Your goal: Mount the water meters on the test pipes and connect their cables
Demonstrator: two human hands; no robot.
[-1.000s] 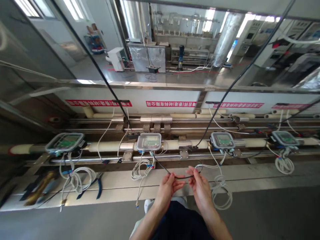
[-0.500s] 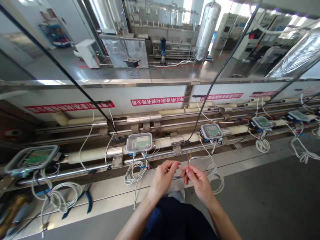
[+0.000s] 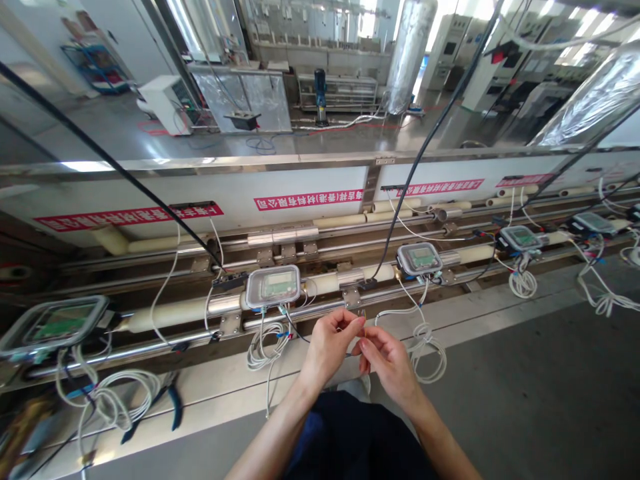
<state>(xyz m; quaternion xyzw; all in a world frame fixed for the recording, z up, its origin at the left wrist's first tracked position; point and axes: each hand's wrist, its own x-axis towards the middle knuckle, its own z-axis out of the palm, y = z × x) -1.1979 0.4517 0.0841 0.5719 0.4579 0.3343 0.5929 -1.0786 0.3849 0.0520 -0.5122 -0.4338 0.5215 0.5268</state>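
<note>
My left hand (image 3: 327,343) and my right hand (image 3: 387,360) meet in front of me, fingertips almost touching. Between them are the thin coloured wires (image 3: 365,321) at a cable's stripped end, mostly hidden by my fingers. Both hands are closed in a pinch on these wires. A black cable (image 3: 299,333) runs from a clear-lidded meter box (image 3: 273,287) towards my hands. Beneath that box hangs a coiled white cable (image 3: 265,347). Another meter box (image 3: 419,259) sits beyond my right hand, with its own white cable coil (image 3: 429,357) below.
Blue-handled pliers (image 3: 175,403) lie on the metal ledge (image 3: 215,393) at left, beside another meter box (image 3: 55,327) and coiled cables. Metal rails and pale rollers (image 3: 170,317) run across. Black cables (image 3: 425,150) slant down from above. More meter boxes continue to the right.
My left hand has closed in on the wires, its thumb and finger now at their ends beside my right fingertips. My right hand has shifted slightly left, and the view has moved a little.
</note>
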